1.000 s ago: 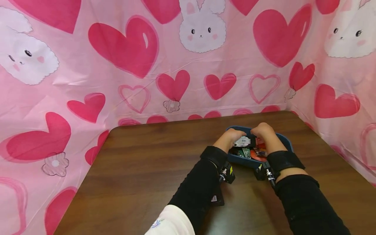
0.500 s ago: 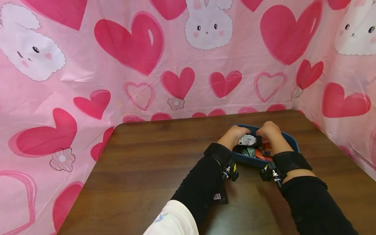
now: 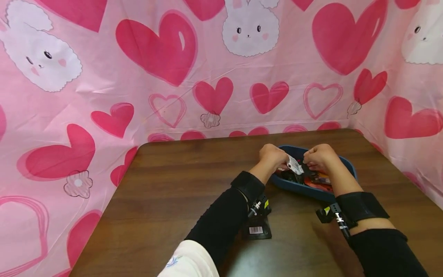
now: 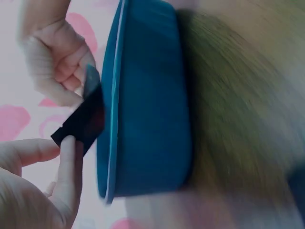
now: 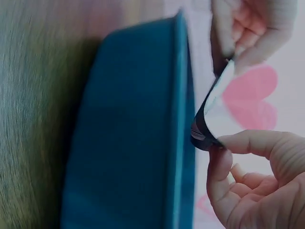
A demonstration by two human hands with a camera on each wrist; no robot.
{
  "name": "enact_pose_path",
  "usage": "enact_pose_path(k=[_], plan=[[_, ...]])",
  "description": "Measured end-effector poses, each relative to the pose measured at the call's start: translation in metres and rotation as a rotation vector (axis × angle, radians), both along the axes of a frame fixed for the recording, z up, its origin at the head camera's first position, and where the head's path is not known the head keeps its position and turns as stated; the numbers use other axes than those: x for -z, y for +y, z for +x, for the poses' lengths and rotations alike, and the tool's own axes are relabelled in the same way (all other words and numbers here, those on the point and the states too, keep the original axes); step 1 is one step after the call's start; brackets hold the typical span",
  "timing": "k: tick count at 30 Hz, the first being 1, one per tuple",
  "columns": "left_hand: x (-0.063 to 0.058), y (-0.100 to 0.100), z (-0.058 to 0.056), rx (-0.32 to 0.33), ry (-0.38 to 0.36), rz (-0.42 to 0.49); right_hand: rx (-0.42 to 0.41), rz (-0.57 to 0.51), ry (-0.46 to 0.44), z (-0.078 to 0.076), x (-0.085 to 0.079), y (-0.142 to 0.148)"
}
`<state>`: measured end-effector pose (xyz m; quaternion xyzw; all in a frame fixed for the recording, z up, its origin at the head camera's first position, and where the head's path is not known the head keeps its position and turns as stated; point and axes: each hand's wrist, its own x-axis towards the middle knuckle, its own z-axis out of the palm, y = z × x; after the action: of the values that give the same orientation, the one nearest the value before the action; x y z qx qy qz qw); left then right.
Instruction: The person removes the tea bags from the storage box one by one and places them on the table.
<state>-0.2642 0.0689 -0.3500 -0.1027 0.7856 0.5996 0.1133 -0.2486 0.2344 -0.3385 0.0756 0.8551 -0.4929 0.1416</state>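
A small flat packet [image 3: 295,164], white label on one face and black on the other, is held over a blue plastic basket [image 3: 297,187]. My left hand [image 3: 273,157] pinches one end between thumb and finger. At the opposite end, the fingers of my right hand [image 3: 320,156] pinch it too. The packet [image 5: 209,112] bends between the two hands in the right wrist view. From the left wrist, its black face [image 4: 81,121] shows close beside the basket's rim. Inside the basket lie several small packs, orange [image 3: 318,185] and dark ones, partly hidden by the hands.
A black packet with a white barcode label [image 3: 256,230] lies on the brown wooden table [image 3: 180,192], partly under my left forearm. Pink heart-and-rabbit cloth [image 3: 214,46] hangs behind the table and along its sides.
My hands have drawn apart, and the packet between them has tilted. The left forearm has shifted left, uncovering more of the black packet on the table. The head view has turned slightly.
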Motion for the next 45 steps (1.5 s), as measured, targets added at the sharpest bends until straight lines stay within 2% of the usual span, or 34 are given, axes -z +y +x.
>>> enact_pose_path(k=[3,4,7,12,15,19,24,28,31,34,40,45], plan=[[-0.002,-0.024,0.010,0.047,0.023,0.152,-0.026,-0.086,0.055,0.011,-0.005,-0.007],[-0.003,-0.033,0.013,0.062,0.036,0.178,-0.033,-0.111,0.079,0.015,-0.006,-0.010],[-0.007,-0.062,0.024,0.103,0.048,0.202,-0.056,-0.168,0.132,0.026,-0.010,-0.022],[-0.008,-0.104,0.049,0.195,0.005,0.196,-0.086,-0.283,0.154,0.049,-0.008,-0.046],[-0.001,-0.121,0.068,0.233,-0.027,0.191,-0.129,-0.319,0.162,0.064,0.004,-0.061],[0.018,-0.138,0.095,0.254,-0.071,0.176,-0.207,-0.313,0.134,0.082,0.026,-0.079],[0.040,-0.146,0.126,0.262,-0.116,0.167,-0.283,-0.246,0.076,0.098,0.049,-0.089],[0.053,-0.146,0.144,0.273,-0.144,0.155,-0.318,-0.218,0.053,0.107,0.062,-0.091],[0.062,-0.146,0.153,0.267,-0.147,0.148,-0.332,-0.213,0.059,0.112,0.068,-0.092],[0.068,-0.148,0.157,0.256,-0.141,0.145,-0.351,-0.208,0.062,0.113,0.072,-0.091],[0.074,-0.153,0.158,0.243,-0.133,0.154,-0.411,-0.203,0.063,0.112,0.081,-0.090],[0.074,-0.156,0.158,0.233,-0.135,0.153,-0.395,-0.177,0.066,0.113,0.081,-0.093]])
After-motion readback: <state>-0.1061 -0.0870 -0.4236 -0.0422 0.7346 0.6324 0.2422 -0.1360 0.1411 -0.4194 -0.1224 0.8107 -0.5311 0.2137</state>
